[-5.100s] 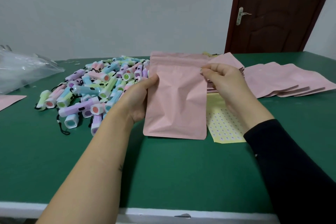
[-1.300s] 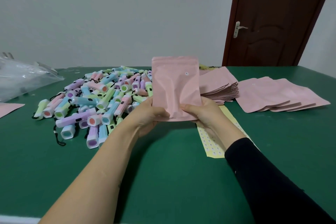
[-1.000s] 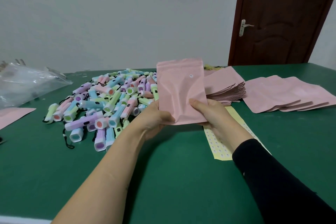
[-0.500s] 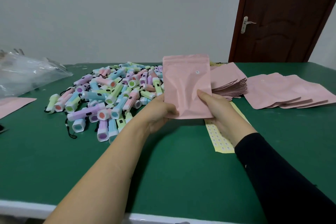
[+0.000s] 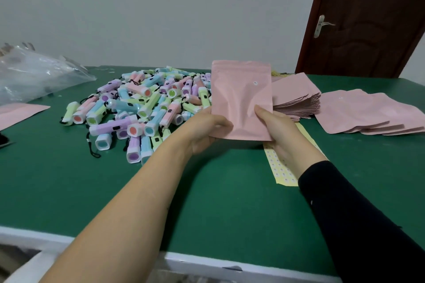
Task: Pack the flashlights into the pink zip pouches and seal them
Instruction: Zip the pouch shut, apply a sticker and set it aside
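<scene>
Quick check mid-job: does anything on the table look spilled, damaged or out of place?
Nothing looks damaged. The flashlights lie in a loose heap, all on the table. One stray pink pouch lies alone at the far left, apart from the pouch stack. The left hand and right hand grip the held pouch upright.

- The pouch [image 5: 241, 98] hides the fingers of the left hand [image 5: 207, 131] and right hand [image 5: 278, 131], and the right edge of the flashlight pile [image 5: 142, 108].
- The plastic bag [image 5: 30, 75] runs off the left edge.
- Marks on the yellow sheet [image 5: 282, 170] are too small to read.
</scene>
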